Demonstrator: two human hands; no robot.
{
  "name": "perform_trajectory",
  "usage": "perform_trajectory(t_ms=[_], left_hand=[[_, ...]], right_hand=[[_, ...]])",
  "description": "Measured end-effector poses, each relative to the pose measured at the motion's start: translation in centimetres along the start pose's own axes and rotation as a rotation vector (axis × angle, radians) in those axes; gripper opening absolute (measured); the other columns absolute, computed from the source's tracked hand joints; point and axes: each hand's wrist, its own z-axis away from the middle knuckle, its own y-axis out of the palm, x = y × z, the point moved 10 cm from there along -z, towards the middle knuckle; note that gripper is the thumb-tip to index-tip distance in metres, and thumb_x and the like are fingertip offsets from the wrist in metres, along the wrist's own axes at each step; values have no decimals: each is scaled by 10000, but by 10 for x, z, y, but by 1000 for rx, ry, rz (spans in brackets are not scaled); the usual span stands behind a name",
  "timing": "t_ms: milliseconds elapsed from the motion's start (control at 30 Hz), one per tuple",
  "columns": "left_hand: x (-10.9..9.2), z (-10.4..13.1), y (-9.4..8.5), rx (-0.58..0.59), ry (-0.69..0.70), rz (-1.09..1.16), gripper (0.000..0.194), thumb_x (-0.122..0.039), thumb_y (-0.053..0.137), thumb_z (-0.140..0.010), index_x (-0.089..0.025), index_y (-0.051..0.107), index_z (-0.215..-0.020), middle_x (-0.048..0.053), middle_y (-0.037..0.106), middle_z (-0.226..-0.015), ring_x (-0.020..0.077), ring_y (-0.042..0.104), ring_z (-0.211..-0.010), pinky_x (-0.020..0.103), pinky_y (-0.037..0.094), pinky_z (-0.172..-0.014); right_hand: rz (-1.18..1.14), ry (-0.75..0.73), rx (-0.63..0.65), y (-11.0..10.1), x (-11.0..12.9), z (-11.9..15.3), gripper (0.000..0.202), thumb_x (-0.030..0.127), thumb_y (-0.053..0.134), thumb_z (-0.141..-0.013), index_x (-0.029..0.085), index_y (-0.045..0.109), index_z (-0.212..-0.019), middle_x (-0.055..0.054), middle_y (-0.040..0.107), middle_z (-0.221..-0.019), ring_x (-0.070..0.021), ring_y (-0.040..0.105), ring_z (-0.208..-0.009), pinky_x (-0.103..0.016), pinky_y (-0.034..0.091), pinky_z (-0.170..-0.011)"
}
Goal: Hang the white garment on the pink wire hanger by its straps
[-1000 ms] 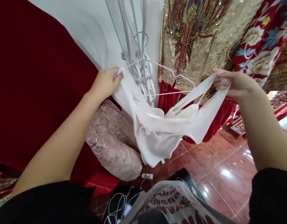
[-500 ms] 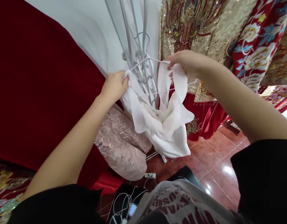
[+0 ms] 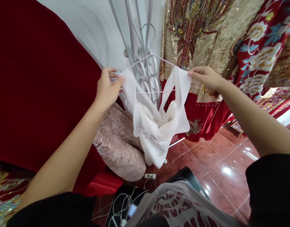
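Note:
A white garment hangs by its straps from a thin pale hanger, whose hook is at the grey metal stand. My left hand is at the left strap and hanger end, thumb against the fabric and fingers spread behind it. At the other end my right hand pinches the outer edge of the right strap between thumb and fingers. The garment's lower part droops in loose folds.
Dark red cloth fills the left side. A pink textured roll lies below it. Beaded gold fabric and floral red fabric hang at the right. White cables and a power strip are low down.
My right hand has moved outward to the right, and the right strap now sits over the hanger's end. The fingers of my left hand have loosened and spread. The garment hangs more evenly.

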Motion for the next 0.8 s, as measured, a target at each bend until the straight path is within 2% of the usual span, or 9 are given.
perform_trajectory(t_ms=[100,167,233,333,400,467,567,667,800], left_hand=[[-13,16,4,-10,102,3,553,-289,834,-909,-273,490,-1342,93,535,-1415,250,600,-1161,387,537,-962],[-19,22,15,9,162,-37,709,-299,902,-841,-279,462,-1397,125,502,-1406,351,492,-1421,448,517,-1078],[-19,21,24,-14,178,-95,797,-289,931,-786,-274,451,-1423,153,474,-1427,416,384,-1548,512,487,-1154],[-13,13,26,-93,171,-158,784,-249,911,-765,-288,460,-1405,168,443,-1526,427,408,-1543,567,451,-1203],[-9,6,23,-113,147,-137,703,-220,862,-788,-296,481,-1373,154,481,-1518,399,462,-1501,552,466,-1184],[-2,-3,16,-118,82,-66,619,-180,812,-799,-289,513,-1330,123,576,-1386,354,553,-1396,500,515,-1107],[11,-21,-1,-108,-119,117,515,-73,719,-786,-247,567,-1246,44,639,-1043,247,659,-1067,385,554,-905],[27,-37,-13,-56,-368,364,405,43,627,-767,-197,604,-1091,-4,571,-811,151,548,-752,309,488,-731],[42,-49,-36,-111,-445,717,334,102,548,-834,-219,496,-911,-29,522,-778,101,470,-710,262,467,-728]], right_hand=[[259,-136,-191,3,26,15,379,454,712,-966,188,743,-1234,-182,700,-1329,-349,613,-1287,-519,491,-1088],[362,-243,-264,20,57,21,410,457,632,-1002,199,714,-1309,-200,650,-1422,-381,548,-1396,-559,437,-1156],[385,-339,-185,57,86,20,375,446,526,-1049,225,721,-1281,-180,677,-1362,-371,569,-1363,-551,424,-1154],[340,-431,75,131,118,13,359,418,477,-1071,222,729,-1237,-151,738,-1217,-337,645,-1192,-462,466,-1031],[348,-386,198,169,120,7,364,395,460,-1084,204,736,-1226,-146,768,-1164,-316,677,-1083,-399,464,-917],[394,-298,256,191,110,1,380,373,430,-1102,203,752,-1212,-138,791,-1100,-301,698,-988,-365,435,-832],[423,-248,257,195,98,-2,384,365,428,-1108,223,776,-1188,-112,803,-995,-287,707,-901,-347,396,-780],[389,-289,244,188,98,-2,347,369,480,-1083,236,797,-1127,-90,808,-968,-274,705,-887,-338,381,-759],[367,-288,240,187,99,-2,345,354,502,-1063,234,814,-1144,-86,812,-979,-266,704,-907,-331,380,-750]])
